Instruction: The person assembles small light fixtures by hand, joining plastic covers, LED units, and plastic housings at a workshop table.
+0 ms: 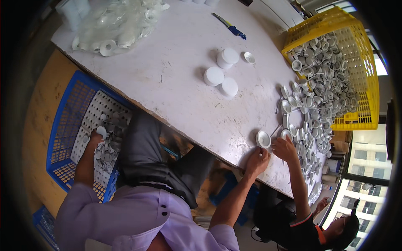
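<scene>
My left hand reaches down into a blue plastic crate at my left, its fingers closed on a white round cap-like piece. Beneath it lie several more white pieces. Over the table's near edge, my right hand pinches a white round cup-shaped part with its hollow side facing up. Just to the right, a co-worker's hand touches another white round part at the edge of a large pile.
A yellow crate lies tipped at the right, white parts with thin stems spilling onto the white table. Three white discs or rolls, a small cup and a blue-yellow cutter lie farther back. A clear bag of parts stands far left.
</scene>
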`<state>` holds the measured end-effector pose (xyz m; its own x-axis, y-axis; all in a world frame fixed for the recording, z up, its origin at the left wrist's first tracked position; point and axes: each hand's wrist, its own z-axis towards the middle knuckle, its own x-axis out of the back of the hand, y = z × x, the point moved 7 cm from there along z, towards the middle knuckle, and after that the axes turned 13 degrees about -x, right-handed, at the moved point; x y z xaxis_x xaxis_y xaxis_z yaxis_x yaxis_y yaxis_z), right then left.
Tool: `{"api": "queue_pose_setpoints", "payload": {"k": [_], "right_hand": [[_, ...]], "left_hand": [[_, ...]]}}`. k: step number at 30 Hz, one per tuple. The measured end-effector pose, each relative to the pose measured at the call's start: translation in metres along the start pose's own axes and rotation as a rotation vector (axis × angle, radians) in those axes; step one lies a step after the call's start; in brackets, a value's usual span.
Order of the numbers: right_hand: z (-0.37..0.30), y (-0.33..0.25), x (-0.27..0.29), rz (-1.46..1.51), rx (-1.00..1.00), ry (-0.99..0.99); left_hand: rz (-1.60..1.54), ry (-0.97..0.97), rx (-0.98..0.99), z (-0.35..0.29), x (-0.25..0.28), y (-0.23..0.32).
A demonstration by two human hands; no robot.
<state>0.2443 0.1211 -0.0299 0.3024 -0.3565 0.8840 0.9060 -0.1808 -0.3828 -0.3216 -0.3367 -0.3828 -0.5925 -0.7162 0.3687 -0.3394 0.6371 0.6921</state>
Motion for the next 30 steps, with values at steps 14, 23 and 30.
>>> {"api": "queue_pose_setpoints", "payload": {"k": [14,23,30], "right_hand": [[-0.073,-0.093,-0.03,0.975,-0.175,-0.544],[-0.143,-0.152,-0.032,1.121,-0.125,-0.861],[-0.194,-0.189,-0.027,1.106,0.117,-1.14]], "left_hand": [[0.713,-0.18,-0.581,0.068,0.018,-0.109],[-0.436,-0.511,-0.817,-0.218,-0.114,0.249],[-0.261,-0.677,-1.211,-0.296,-0.182,0.366]]}}
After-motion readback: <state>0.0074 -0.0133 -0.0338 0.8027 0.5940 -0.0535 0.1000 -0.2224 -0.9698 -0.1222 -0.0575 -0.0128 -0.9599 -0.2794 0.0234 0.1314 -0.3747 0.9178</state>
